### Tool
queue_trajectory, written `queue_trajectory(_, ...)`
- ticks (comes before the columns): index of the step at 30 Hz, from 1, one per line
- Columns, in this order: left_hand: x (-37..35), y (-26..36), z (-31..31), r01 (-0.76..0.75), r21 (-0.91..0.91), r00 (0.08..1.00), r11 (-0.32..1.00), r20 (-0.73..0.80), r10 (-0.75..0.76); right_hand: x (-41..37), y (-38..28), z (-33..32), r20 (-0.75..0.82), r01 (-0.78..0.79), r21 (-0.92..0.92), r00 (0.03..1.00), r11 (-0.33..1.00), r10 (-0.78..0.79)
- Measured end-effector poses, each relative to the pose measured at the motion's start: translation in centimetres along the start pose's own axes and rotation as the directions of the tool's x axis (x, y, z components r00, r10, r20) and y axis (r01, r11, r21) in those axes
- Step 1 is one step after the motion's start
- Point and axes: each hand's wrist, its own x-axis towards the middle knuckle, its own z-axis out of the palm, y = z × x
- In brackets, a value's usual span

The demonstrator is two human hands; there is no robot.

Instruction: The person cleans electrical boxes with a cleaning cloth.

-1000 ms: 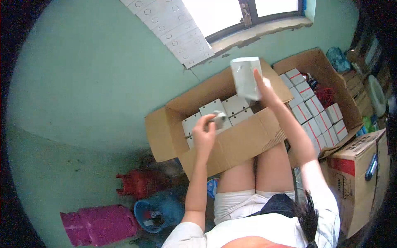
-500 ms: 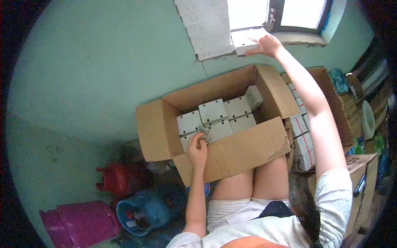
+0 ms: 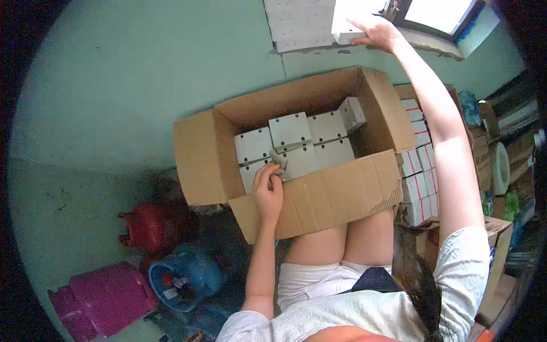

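Observation:
My right hand (image 3: 383, 34) reaches far out to the windowsill. Its thumb and fingers grip a white box (image 3: 348, 37), which sits beside a tall stack of white boxes (image 3: 302, 25). My left hand (image 3: 266, 191) is closed over the near edge of a large open cardboard carton (image 3: 319, 206), pinching a small grey piece that looks like a cloth (image 3: 278, 161). Inside the carton lie several white boxes with dark spots along their edges, one of them a raised white box (image 3: 289, 130). A further white box (image 3: 351, 114) stands tilted against the carton's right side.
Right of the carton, a second carton holds white boxes with red lines (image 3: 419, 196). Red (image 3: 156, 227), blue (image 3: 185, 276) and purple (image 3: 102, 299) gas cylinders are at lower left. A window (image 3: 439, 14) and a green wall (image 3: 142, 68) lie ahead.
The camera view has shifted, so the sill and window appear higher. My right hand stays on the white box by the stack; my left hand keeps the grey piece.

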Motion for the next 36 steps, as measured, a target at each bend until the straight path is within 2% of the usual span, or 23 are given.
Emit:
queue_trajectory(2, -0.1, -0.3, -0.2, -0.006, 0.014, 1.0, 1.0, -0.003, 0.006, 0.2, -0.1, -0.2, 0.07, -0.138, 0.103, 0.989, 0.985, 0.131)
queue_trajectory(3, 0.0, 0.4, -0.5, 0.073, -0.019, 0.997, 0.997, -0.002, -0.073, 0.3, 0.1, 0.2, 0.047, -0.112, 0.14, 0.993, 0.984, 0.107)
queue_trajectory(4, 0.0, 0.8, -0.7, 0.152, -0.052, 0.988, 0.987, -0.004, -0.152, 0.5, -1.4, -1.4, 0.189, -0.254, 0.12, 0.955, 0.96, 0.229)
queue_trajectory(6, -0.1, 0.5, -0.8, 0.144, -0.102, 0.988, 0.984, -0.049, -0.149, -0.4, -2.5, -2.6, -0.143, -0.141, -0.062, 0.981, 0.988, 0.131)
queue_trajectory(7, -0.1, 0.2, -0.9, 0.102, -0.152, 0.988, 0.983, -0.098, -0.117, -0.9, -4.3, -3.0, -0.135, -0.126, -0.056, 0.984, 0.99, 0.118)
queue_trajectory(9, -0.3, -0.4, -1.2, 0.137, -0.218, 0.98, 0.966, -0.11, -0.164, -1.8, -9.7, -3.9, -0.443, -0.3, 0.035, 0.85, 0.953, 0.284)
queue_trajectory(11, -1.0, -2.9, -0.7, 0.125, -0.349, 0.978, 0.929, -0.112, -0.174, -3.1, -15.6, -5.5, -0.25, -0.332, 0.246, 0.886, 0.911, 0.39)
queue_trajectory(13, -0.6, -2.5, -0.8, 0.157, -0.42, 0.967, 0.894, -0.12, -0.226, -4.3, -21.4, -4.9, -0.051, -0.252, 0.361, 0.956, 0.898, 0.288)
queue_trajectory(14, -0.5, -2.2, -1.0, 0.178, -0.489, 0.954, 0.854, -0.127, -0.271, -3.5, -23.6, -5.6, 0.345, -0.338, 0.45, 0.919, 0.827, 0.188)
queue_trajectory(15, -0.4, -2.0, -1.1, 0.184, -0.482, 0.954, 0.857, -0.121, -0.274, -4.8, -26.5, -2.6, 0.408, -0.202, 0.407, 0.913, 0.891, 0.021)
queue_trajectory(16, -0.4, -1.7, -1.1, 0.211, -0.549, 0.937, 0.809, -0.122, -0.327, -5.0, -28.4, -2.6, 0.628, -0.297, 0.478, 0.773, 0.827, -0.086)
queue_trajectory(17, -0.4, -1.4, -1.2, 0.232, -0.613, 0.917, 0.755, -0.12, -0.38, -5.8, -31.2, 0.9, 0.743, -0.389, 0.52, 0.645, 0.76, -0.177)
queue_trajectory(19, -0.5, -1.0, -1.8, 0.257, -0.64, 0.916, 0.724, -0.078, -0.394, -3.7, -33.4, 1.3, 0.738, -0.481, 0.67, 0.515, 0.566, -0.436)
queue_trajectory(20, -0.4, -0.9, -1.9, 0.28, -0.673, 0.912, 0.685, -0.036, -0.409, -3.0, -34.2, 1.2, 0.736, -0.477, 0.671, 0.519, 0.567, -0.435)
queue_trajectory(23, -0.4, -1.2, -2.0, 0.239, -0.645, 0.936, 0.726, -0.046, -0.35, -2.3, -36.3, 1.4, 0.695, -0.381, 0.689, 0.59, 0.617, -0.412)
queue_trajectory(25, -0.6, -1.7, -1.6, 0.23, -0.678, 0.936, 0.698, -0.041, -0.348, -2.5, -37.2, 0.9, 0.652, -0.283, 0.607, 0.711, 0.743, -0.262)
queue_trajectory(28, -0.3, -1.6, -1.9, 0.247, -0.713, 0.931, 0.656, -0.012, -0.364, -1.2, -36.7, 0.3, 0.602, -0.329, 0.665, 0.768, 0.671, -0.22)
queue_trajectory(29, -0.4, -1.5, -2.2, 0.284, -0.715, 0.917, 0.638, 0.009, -0.399, -0.7, -36.4, 0.1, 0.597, -0.326, 0.669, 0.771, 0.667, -0.222)
queue_trajectory(31, -0.7, -2.7, -2.0, 0.224, -0.708, 0.94, 0.67, -0.024, -0.34, 0.5, -35.4, -1.1, 0.688, -0.464, 0.72, 0.575, 0.515, -0.443)
queue_trajectory(32, -0.7, -3.1, -1.8, 0.163, -0.703, 0.959, 0.693, -0.052, -0.279, 0.0, -35.6, -1.3, 0.687, -0.465, 0.721, 0.58, 0.514, -0.438)
queue_trajectory(34, -0.5, -2.5, -1.9, 0.174, -0.662, 0.957, 0.729, -0.061, -0.284, -1.7, -36.3, -1.2, 0.53, -0.298, 0.785, 0.777, 0.544, -0.339)
queue_trajectory(35, -0.5, -2.1, -2.0, 0.192, -0.619, 0.951, 0.761, -0.073, -0.299, -2.3, -36.1, -1.4, 0.525, -0.296, 0.785, 0.784, 0.544, -0.331)
queue_trajectory(36, -0.5, -1.8, -2.1, 0.185, -0.614, 0.954, 0.767, -0.076, -0.291, -2.6, -35.7, -2.3, 0.443, -0.262, 0.807, 0.861, 0.529, -0.25)
